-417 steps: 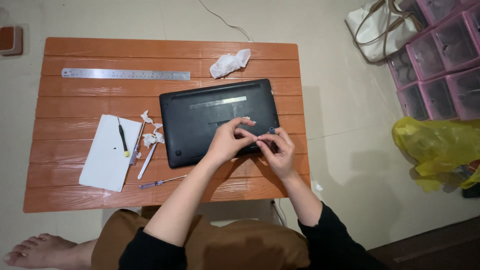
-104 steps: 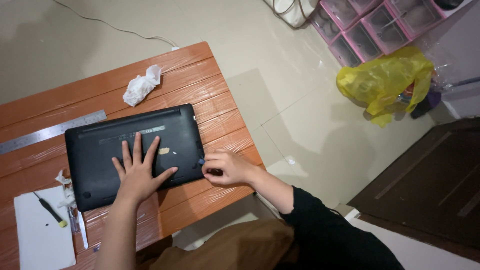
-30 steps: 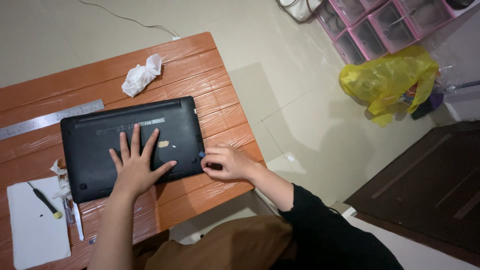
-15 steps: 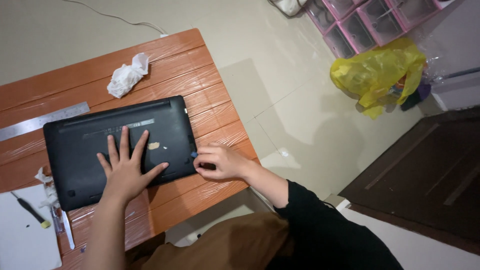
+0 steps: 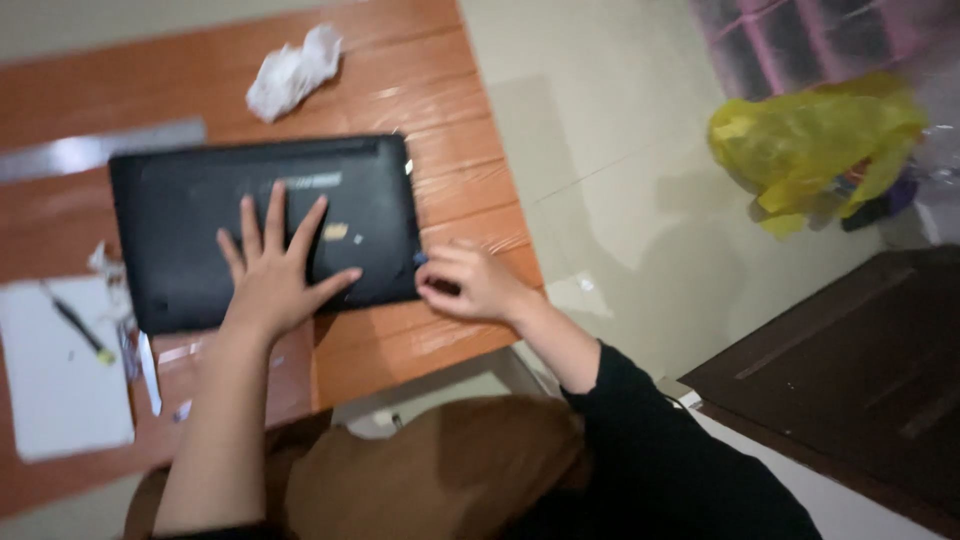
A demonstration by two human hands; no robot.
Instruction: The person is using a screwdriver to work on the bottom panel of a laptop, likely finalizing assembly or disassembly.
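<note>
Head view | laptop [image 5: 190, 215] upside-down, long axis left–right | left hand [image 5: 275, 270] flat – right hand [image 5: 470, 285] pinching edge

Your right arm wears a long black cloth sleeve [image 5: 650, 440]. Your left arm is bare. Soft brown cloth [image 5: 440, 470] covers your lap. Both hands wear nothing.

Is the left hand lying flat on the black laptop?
Yes, the left hand lies flat, fingers spread, on the upturned black laptop.
</note>
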